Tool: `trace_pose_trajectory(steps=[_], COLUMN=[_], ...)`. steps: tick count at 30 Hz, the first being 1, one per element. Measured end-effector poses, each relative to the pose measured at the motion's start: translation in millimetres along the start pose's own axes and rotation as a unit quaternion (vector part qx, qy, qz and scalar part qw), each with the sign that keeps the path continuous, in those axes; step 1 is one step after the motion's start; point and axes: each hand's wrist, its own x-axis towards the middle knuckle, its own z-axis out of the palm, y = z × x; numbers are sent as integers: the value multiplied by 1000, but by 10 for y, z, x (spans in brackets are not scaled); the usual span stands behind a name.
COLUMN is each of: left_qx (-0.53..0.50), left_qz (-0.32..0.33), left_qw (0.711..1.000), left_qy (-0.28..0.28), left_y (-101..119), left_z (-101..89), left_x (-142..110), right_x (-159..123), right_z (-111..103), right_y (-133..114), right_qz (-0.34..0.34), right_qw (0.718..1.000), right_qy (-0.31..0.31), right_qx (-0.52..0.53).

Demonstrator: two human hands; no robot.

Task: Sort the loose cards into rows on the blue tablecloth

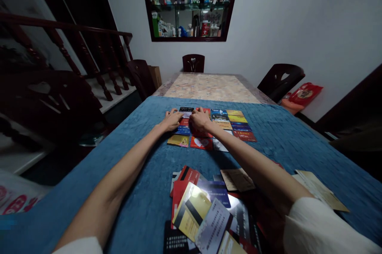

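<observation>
Both my arms reach forward across a blue cloth [143,154] on the table. My left hand [172,121] and my right hand [199,119] lie side by side on a neat grid of cards [227,125], fingers flat and pressing on the cards at the grid's left part. A black card [186,109] shows just beyond my fingertips. A yellow card [178,140] and a red card [201,142] form the grid's near row. Close to me lies a loose heap of cards [203,210], overlapping in many colours.
The far table half [209,87] has a patterned top. Dark wooden chairs [280,79] stand around it. A stair railing [74,47] runs at the left. A wall niche [188,3] holds bottles and a plush toy. A red bag [304,93] sits by the right wall.
</observation>
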Motion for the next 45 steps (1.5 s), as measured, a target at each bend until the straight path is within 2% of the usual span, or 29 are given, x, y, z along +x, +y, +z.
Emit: trace_pose_trajectory(steps=[5,11,16,21,27,30,35,40,45], left_qx=[5,-3,-39,-70,-127,-165,-172,-160,-149], left_qz=[-12,17,47,123,186,201,215,232,250], left_qw=[1000,998,995,988,973,965,961,959,955], left_qy=[28,61,77,68,43,36,8,-19,-49], left_y=[38,238,628,1120,1550,1628,1617,1589,1625], left_z=[-66,-125,-141,-141,-168,-168,-144,-158,-176], left_x=[-72,-406,-793,-1151,-1433,-1494,-1579,-1663,-1696], right_x=[-133,-582,-1088,-1570,-2048,-2237,-2458,-2630,-2814], right_z=[-40,-104,-140,-134,-70,12,106,-58,-263], right_y=[43,129,223,327,391,382,307,160,-51], right_qz=[-12,-29,-38,-39,-49,-67,-119,-191,-287], right_qw=[1000,999,998,995,992,984,960,931,907], right_qy=[13,33,46,64,76,103,149,150,96], right_qx=[1,12,28,61,90,133,206,271,292])
